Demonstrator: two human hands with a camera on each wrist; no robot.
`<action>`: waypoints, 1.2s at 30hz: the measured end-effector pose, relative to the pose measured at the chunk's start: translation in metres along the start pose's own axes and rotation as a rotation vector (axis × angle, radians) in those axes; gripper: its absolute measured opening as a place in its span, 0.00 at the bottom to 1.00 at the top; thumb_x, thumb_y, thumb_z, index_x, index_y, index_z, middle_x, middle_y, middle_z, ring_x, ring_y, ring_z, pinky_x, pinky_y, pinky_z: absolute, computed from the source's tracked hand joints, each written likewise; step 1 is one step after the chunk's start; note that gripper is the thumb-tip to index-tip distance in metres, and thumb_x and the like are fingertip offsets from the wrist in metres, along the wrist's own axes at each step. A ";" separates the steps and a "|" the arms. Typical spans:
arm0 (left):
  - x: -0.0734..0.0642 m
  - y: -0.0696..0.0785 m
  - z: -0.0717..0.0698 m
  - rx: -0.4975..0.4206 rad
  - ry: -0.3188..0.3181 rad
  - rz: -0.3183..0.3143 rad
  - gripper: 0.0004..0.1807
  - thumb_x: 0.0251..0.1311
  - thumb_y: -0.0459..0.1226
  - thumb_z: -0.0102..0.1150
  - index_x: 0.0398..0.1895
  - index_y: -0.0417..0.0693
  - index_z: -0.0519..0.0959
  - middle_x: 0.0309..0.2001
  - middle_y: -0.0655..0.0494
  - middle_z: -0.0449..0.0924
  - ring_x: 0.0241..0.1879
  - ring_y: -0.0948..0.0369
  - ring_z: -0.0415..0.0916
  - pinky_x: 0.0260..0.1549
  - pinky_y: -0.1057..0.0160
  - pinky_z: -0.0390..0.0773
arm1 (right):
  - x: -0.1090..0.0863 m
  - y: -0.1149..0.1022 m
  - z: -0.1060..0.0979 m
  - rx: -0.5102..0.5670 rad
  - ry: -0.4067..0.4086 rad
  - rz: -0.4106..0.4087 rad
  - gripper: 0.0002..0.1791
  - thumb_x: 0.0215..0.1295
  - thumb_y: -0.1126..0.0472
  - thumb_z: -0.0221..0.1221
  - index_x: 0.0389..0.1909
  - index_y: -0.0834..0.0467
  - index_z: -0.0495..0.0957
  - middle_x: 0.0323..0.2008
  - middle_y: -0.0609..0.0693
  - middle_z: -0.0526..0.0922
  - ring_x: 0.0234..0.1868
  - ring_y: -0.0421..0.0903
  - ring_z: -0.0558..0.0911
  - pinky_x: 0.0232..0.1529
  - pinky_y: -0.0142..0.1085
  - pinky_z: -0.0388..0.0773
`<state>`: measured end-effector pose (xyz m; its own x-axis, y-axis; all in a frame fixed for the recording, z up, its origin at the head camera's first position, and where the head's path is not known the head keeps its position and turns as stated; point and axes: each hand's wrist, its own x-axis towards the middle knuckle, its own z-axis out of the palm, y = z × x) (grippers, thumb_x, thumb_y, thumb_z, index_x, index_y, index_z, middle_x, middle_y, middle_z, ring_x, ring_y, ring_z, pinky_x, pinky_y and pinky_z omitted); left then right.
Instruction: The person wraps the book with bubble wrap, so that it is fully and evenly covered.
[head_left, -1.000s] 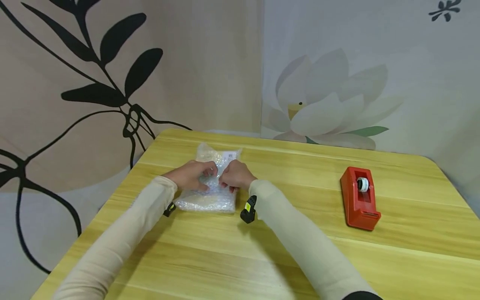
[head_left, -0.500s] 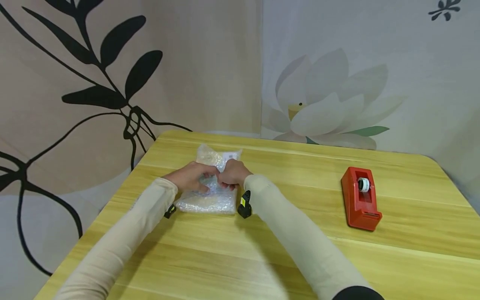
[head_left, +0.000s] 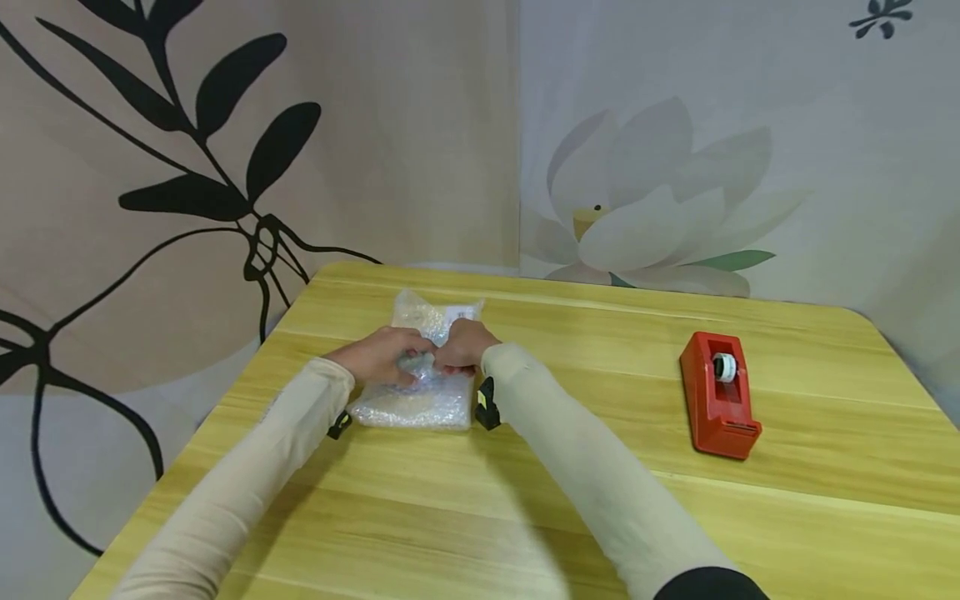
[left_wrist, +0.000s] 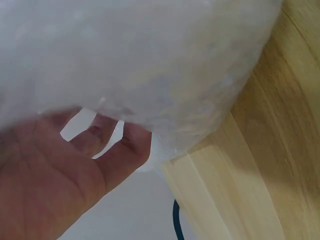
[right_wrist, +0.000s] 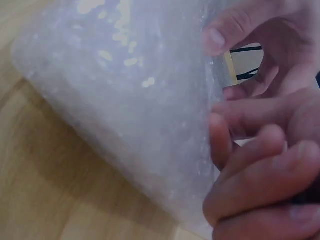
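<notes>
A clear bubble-wrap package (head_left: 412,408) lies on the wooden table, with a white label (head_left: 461,314) at its far right corner. From its left side my left hand (head_left: 384,354) grips the wrap, thumb and fingers bent against it. My right hand (head_left: 463,346) has curled fingers and pinches the wrap at the middle, close against the left fingertips. In the left wrist view the bubble wrap (left_wrist: 165,75) covers part of the left hand (left_wrist: 55,175). The right wrist view has the right hand's curled fingers (right_wrist: 260,175) at the package edge. What is inside the wrap cannot be made out.
A red tape dispenser (head_left: 722,396) with a small roll stands on the right part of the wooden table (head_left: 600,367). Behind the far edge rises a wall with plant and flower designs.
My right hand has shifted slightly left, closing the gap to the left hand over the package. The left hand, package and tape dispenser stay about where they were.
</notes>
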<state>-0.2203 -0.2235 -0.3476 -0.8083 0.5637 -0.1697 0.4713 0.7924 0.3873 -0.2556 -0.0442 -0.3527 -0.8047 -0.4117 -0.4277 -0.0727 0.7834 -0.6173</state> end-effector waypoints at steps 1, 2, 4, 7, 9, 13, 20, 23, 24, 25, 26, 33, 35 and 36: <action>0.000 0.000 0.001 -0.001 0.001 0.000 0.27 0.54 0.33 0.73 0.59 0.48 0.80 0.53 0.48 0.81 0.53 0.50 0.78 0.56 0.48 0.79 | 0.000 0.000 0.000 -0.004 -0.003 0.003 0.15 0.60 0.62 0.61 0.13 0.56 0.77 0.10 0.45 0.70 0.12 0.39 0.66 0.15 0.29 0.63; 0.001 -0.001 0.002 0.001 0.004 0.005 0.27 0.53 0.33 0.73 0.59 0.48 0.80 0.52 0.49 0.81 0.52 0.51 0.78 0.55 0.48 0.79 | 0.000 0.001 0.001 -0.010 -0.004 0.006 0.15 0.60 0.62 0.62 0.14 0.56 0.77 0.11 0.45 0.70 0.12 0.39 0.65 0.15 0.29 0.63; 0.001 -0.001 0.005 -0.006 0.002 0.003 0.27 0.53 0.32 0.73 0.59 0.48 0.80 0.51 0.50 0.81 0.51 0.52 0.77 0.55 0.49 0.79 | 0.000 0.003 0.003 -0.004 -0.006 0.021 0.16 0.62 0.60 0.63 0.15 0.56 0.78 0.12 0.45 0.71 0.12 0.39 0.65 0.15 0.29 0.64; 0.001 0.000 0.008 -0.020 -0.004 -0.007 0.28 0.52 0.31 0.74 0.59 0.47 0.80 0.51 0.51 0.81 0.51 0.53 0.77 0.55 0.50 0.79 | -0.001 0.007 0.006 0.031 -0.016 0.041 0.17 0.64 0.54 0.64 0.18 0.57 0.79 0.15 0.46 0.74 0.12 0.38 0.66 0.15 0.29 0.65; 0.001 0.001 0.009 -0.011 -0.003 0.001 0.28 0.51 0.30 0.74 0.59 0.46 0.80 0.50 0.51 0.81 0.50 0.53 0.77 0.53 0.51 0.80 | -0.003 0.010 0.007 0.062 -0.024 0.046 0.18 0.65 0.51 0.64 0.20 0.57 0.79 0.16 0.46 0.76 0.11 0.38 0.66 0.14 0.29 0.65; 0.003 0.004 0.009 0.020 0.000 0.028 0.28 0.50 0.30 0.75 0.58 0.47 0.81 0.48 0.50 0.81 0.48 0.54 0.77 0.51 0.53 0.80 | -0.010 0.017 0.003 0.090 -0.053 0.056 0.21 0.66 0.46 0.62 0.24 0.59 0.81 0.16 0.46 0.76 0.11 0.37 0.66 0.14 0.29 0.63; 0.002 0.005 0.004 -0.006 0.008 0.018 0.26 0.53 0.30 0.73 0.57 0.52 0.82 0.53 0.49 0.82 0.52 0.52 0.78 0.55 0.50 0.80 | -0.026 0.029 -0.015 0.085 -0.084 0.041 0.24 0.68 0.44 0.61 0.24 0.61 0.81 0.15 0.46 0.72 0.11 0.37 0.62 0.16 0.29 0.62; -0.001 0.005 0.004 0.013 0.015 0.049 0.25 0.57 0.30 0.70 0.59 0.50 0.81 0.58 0.48 0.82 0.59 0.49 0.78 0.60 0.47 0.78 | -0.033 0.035 -0.022 0.055 -0.078 -0.003 0.25 0.70 0.44 0.60 0.26 0.64 0.82 0.11 0.43 0.66 0.11 0.38 0.60 0.17 0.30 0.61; -0.003 0.006 0.005 0.029 0.020 0.064 0.25 0.59 0.30 0.68 0.60 0.49 0.80 0.60 0.47 0.82 0.61 0.48 0.78 0.62 0.46 0.77 | -0.035 0.036 -0.024 0.037 -0.069 -0.022 0.26 0.70 0.45 0.59 0.27 0.65 0.83 0.10 0.43 0.64 0.10 0.38 0.59 0.17 0.31 0.61; -0.005 0.006 0.005 0.043 0.027 0.077 0.24 0.60 0.30 0.67 0.61 0.48 0.80 0.61 0.46 0.81 0.63 0.47 0.77 0.64 0.46 0.75 | -0.038 0.037 -0.025 0.020 -0.061 -0.041 0.27 0.71 0.45 0.58 0.28 0.66 0.83 0.10 0.42 0.62 0.10 0.38 0.59 0.16 0.31 0.61; -0.007 0.006 0.006 0.073 0.034 0.095 0.24 0.61 0.30 0.65 0.62 0.47 0.79 0.63 0.44 0.79 0.65 0.45 0.75 0.65 0.44 0.74 | -0.040 0.037 -0.027 0.007 -0.050 -0.058 0.27 0.71 0.45 0.57 0.29 0.67 0.84 0.09 0.42 0.61 0.10 0.38 0.59 0.16 0.31 0.61; -0.019 0.009 0.010 0.174 0.008 0.112 0.27 0.68 0.31 0.56 0.70 0.45 0.71 0.71 0.31 0.65 0.69 0.34 0.65 0.68 0.35 0.65 | -0.046 0.034 -0.017 -0.149 0.146 -0.349 0.15 0.72 0.56 0.58 0.30 0.62 0.84 0.23 0.51 0.85 0.17 0.43 0.77 0.22 0.30 0.73; -0.019 0.009 0.011 0.159 -0.005 0.098 0.27 0.69 0.31 0.55 0.72 0.46 0.69 0.72 0.31 0.64 0.71 0.34 0.62 0.70 0.34 0.62 | -0.046 0.033 -0.007 -0.255 0.204 -0.468 0.10 0.71 0.60 0.59 0.38 0.61 0.86 0.31 0.54 0.87 0.29 0.45 0.83 0.32 0.33 0.80; -0.019 0.009 0.011 0.157 -0.003 0.098 0.27 0.68 0.31 0.55 0.71 0.46 0.70 0.72 0.31 0.64 0.71 0.34 0.62 0.70 0.34 0.62 | -0.046 0.033 -0.003 -0.321 0.229 -0.518 0.10 0.70 0.61 0.60 0.44 0.59 0.87 0.38 0.54 0.88 0.36 0.46 0.84 0.39 0.34 0.82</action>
<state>-0.1967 -0.2247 -0.3508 -0.7549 0.6404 -0.1412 0.5971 0.7603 0.2559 -0.2225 0.0022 -0.3519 -0.7210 -0.6914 0.0461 -0.6289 0.6251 -0.4623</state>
